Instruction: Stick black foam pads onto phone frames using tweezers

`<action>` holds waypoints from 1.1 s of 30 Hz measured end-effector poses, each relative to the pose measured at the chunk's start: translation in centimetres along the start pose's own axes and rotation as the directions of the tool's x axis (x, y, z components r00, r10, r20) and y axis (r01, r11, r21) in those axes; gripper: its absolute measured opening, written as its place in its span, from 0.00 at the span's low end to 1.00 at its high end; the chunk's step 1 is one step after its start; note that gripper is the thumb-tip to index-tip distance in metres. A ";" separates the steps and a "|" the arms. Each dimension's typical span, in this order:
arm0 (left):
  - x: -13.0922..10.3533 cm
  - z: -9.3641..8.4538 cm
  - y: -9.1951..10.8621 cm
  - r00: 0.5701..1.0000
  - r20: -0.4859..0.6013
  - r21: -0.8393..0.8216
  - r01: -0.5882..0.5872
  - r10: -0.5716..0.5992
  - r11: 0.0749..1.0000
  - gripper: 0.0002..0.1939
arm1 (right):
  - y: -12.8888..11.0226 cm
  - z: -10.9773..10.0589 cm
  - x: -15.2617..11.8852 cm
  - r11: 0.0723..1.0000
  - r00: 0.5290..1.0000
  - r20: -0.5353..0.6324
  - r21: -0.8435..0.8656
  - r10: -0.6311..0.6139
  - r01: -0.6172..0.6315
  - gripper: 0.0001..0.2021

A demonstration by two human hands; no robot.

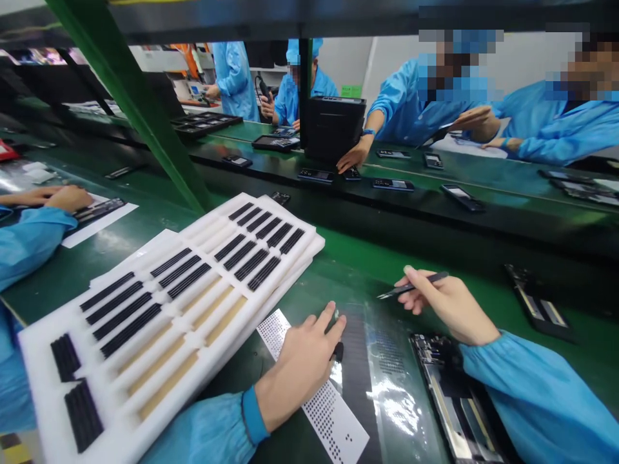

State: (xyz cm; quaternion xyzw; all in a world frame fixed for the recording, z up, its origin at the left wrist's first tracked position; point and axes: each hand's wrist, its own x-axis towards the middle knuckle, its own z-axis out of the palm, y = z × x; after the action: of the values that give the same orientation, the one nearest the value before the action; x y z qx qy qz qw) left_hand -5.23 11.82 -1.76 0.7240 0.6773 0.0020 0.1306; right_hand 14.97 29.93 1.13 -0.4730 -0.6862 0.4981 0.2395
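Note:
My left hand [302, 354] rests palm down with its fingers apart, over a white sheet of small black dots [333, 419]. A small black piece [338, 351] lies by its fingers; whether they touch it is unclear. My right hand [449, 299] is closed on dark tweezers [416, 285], whose tips point left above the bench. Below my right wrist lies an opened phone body [449, 399], partly under the blue sleeve. Left of my left hand, a white foam tray [193, 335] holds black strips in several slots, while other slots show a tan base.
Another opened phone body [536, 303] is at the right. Several phones [393, 185] lie along the raised line ahead, near a black box [334, 129]. A green post [135, 109] slants across the left. Co-workers in blue sit opposite; another person's hands [70, 198] are at the left.

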 end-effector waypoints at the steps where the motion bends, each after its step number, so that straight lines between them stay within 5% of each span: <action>1: 0.0 0.0 0.0 1.000 -0.004 0.000 -0.001 0.001 1.000 0.36 | -0.2 0.8 -0.1 0.994 0.999 0.025 0.106 0.031 -0.034 0.32; 4: 0.1 -0.1 0.1 1.000 -0.012 0.002 -0.005 0.005 1.000 0.35 | -0.3 3.7 -0.4 0.969 0.991 0.125 0.234 0.050 -0.078 0.31; 9: 0.1 -0.2 0.2 1.000 0.007 0.006 -0.003 0.003 1.000 0.33 | 0.8 6.6 -0.9 0.980 0.991 0.134 0.197 -0.012 -0.014 0.31; 19: 0.1 -0.8 0.6 1.000 -0.002 -0.099 0.023 -0.024 0.995 0.32 | 0.4 5.9 -1.2 0.973 0.994 0.099 0.229 -0.052 0.029 0.30; 25: -0.2 -0.5 0.3 0.996 -0.034 -0.368 0.059 -0.077 0.928 0.33 | 0.9 6.9 -1.4 0.978 0.990 0.128 0.205 -0.064 0.037 0.33; 29: -0.3 -0.4 0.1 0.971 -0.118 -0.717 0.063 -0.210 0.695 0.25 | -0.5 5.9 -2.5 0.935 0.992 0.050 0.343 -0.118 0.094 0.27; 33: -0.2 -1.1 0.6 0.943 -0.046 -0.982 0.018 -0.329 0.190 0.24 | -2.0 5.1 -4.8 0.894 0.991 0.032 0.437 -0.127 0.100 0.22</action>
State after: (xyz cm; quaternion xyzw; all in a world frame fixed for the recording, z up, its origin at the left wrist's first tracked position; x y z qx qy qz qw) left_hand -4.88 11.82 -0.58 0.3920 0.6132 0.5004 0.4690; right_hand 12.17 23.18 1.69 -0.3517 -0.5910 0.6377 0.3469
